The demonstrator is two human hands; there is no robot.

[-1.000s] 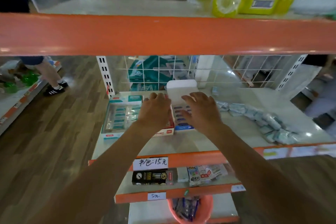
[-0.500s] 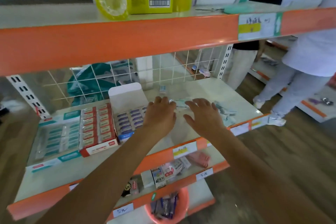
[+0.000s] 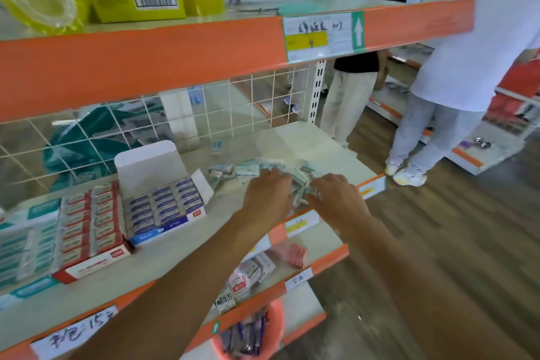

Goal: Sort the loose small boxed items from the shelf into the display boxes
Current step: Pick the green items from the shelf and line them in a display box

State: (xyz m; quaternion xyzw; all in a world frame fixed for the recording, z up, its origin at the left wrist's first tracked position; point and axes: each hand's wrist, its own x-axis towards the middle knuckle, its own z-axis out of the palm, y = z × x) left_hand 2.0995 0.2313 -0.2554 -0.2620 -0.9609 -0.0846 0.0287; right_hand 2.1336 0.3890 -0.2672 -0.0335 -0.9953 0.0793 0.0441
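Observation:
A heap of loose small teal-and-white boxed items (image 3: pixel 248 169) lies on the white shelf (image 3: pixel 321 152), right of the display boxes. My left hand (image 3: pixel 267 194) rests palm down on the heap's near side, fingers bent over the items. My right hand (image 3: pixel 333 199) reaches into the heap from the right, its fingertips among the packets. Whether either hand grips an item is hidden. To the left stand three display boxes: a blue one with its white lid up (image 3: pixel 163 202), a red one (image 3: pixel 90 225), and a teal one (image 3: pixel 20 245), all filled with rows of small boxes.
One stray small box (image 3: pixel 216 147) lies near the wire mesh back. The orange shelf beam (image 3: pixel 175 52) hangs close above. Lower shelves hold packets (image 3: pixel 248 275) and a pink basket (image 3: pixel 251 333). Two people (image 3: pixel 455 73) stand in the aisle to the right.
Both hands have left the blue display box and moved right onto the heap of loose items. The view has swung right with them.

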